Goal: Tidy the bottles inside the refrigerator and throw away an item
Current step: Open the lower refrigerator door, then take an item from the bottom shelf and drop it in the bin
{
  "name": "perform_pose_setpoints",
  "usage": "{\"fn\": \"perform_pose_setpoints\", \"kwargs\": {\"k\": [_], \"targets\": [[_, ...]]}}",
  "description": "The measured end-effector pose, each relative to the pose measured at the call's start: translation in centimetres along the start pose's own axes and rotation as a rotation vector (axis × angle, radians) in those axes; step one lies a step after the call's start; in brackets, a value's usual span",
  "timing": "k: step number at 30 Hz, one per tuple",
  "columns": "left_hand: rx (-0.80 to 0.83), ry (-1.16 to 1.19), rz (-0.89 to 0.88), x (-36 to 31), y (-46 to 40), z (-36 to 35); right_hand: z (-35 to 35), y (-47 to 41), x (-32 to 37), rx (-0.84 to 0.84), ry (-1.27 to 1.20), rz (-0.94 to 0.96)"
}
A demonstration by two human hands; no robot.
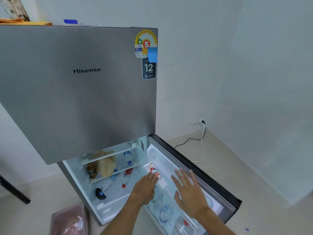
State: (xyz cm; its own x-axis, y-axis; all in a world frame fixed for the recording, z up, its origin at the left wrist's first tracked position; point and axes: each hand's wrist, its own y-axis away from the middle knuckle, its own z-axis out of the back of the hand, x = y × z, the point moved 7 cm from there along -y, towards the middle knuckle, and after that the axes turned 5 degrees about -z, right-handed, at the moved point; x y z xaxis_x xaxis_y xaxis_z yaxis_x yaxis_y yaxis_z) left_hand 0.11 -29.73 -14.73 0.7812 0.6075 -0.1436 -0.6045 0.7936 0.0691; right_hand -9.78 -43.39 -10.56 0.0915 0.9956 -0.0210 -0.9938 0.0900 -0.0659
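The lower door (pixel 199 168) of a grey refrigerator (pixel 81 85) stands swung out to the right. Inside, a red-capped bottle (pixel 126 177) and a blue-capped bottle (pixel 127 157) lie on the shelves, beside a brown jar (pixel 92 171) and a tan bag (pixel 105 164). A white carton (pixel 153 172) with a colourful print and several clear bottles (pixel 163 214) sit in the door rack. My left hand (pixel 145 187) reaches toward the carton, fingers apart, touching or just short of it. My right hand (pixel 189 189) hovers flat over the door rack, fingers spread, holding nothing.
A pink plastic bag (pixel 69 221) sits on the floor at the lower left. A dark table leg (pixel 13 190) stands at the left. A black cable and a white cable (pixel 202 145) run from a wall socket (pixel 198 122) across the floor.
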Motion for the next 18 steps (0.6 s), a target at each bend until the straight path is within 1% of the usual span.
{"fn": "perform_pose_setpoints", "kwargs": {"k": [1, 3, 4, 5, 8, 10, 12, 16, 18], "targets": [[-0.021, 0.006, -0.012, 0.0, 0.2, 0.1, -1.4, 0.2, 0.9, 0.048, -0.012, 0.012], [-0.063, 0.013, -0.029, 0.3, 0.1, 0.1, -5.1, 0.0, 1.1, 0.162, -0.028, -0.021], [-0.082, 0.014, -0.041, 0.6, 0.1, 0.2, -6.7, -0.1, 1.0, 0.25, -0.022, -0.037], [-0.105, 0.006, -0.054, 0.9, 0.1, 0.2, -8.1, -0.2, 0.9, 0.294, -0.014, -0.055], [-0.196, -0.001, -0.084, 2.1, 0.0, 0.4, -9.0, -0.7, 0.3, 0.295, -0.053, -0.141], [-0.219, -0.032, -0.1, 2.7, -0.4, -0.5, -8.7, -1.0, -0.1, 0.273, -0.091, -0.195], [-0.238, -0.041, -0.099, 3.0, -0.8, -1.5, -7.9, -1.1, -0.3, 0.233, -0.138, -0.177], [-0.351, -0.096, -0.132, 2.4, -1.2, -2.6, -7.3, -1.2, -1.0, 0.164, -0.178, -0.114], [-0.42, -0.141, -0.156, 2.1, -1.3, -2.6, -7.3, -1.2, -1.4, 0.156, -0.196, -0.094]]}}
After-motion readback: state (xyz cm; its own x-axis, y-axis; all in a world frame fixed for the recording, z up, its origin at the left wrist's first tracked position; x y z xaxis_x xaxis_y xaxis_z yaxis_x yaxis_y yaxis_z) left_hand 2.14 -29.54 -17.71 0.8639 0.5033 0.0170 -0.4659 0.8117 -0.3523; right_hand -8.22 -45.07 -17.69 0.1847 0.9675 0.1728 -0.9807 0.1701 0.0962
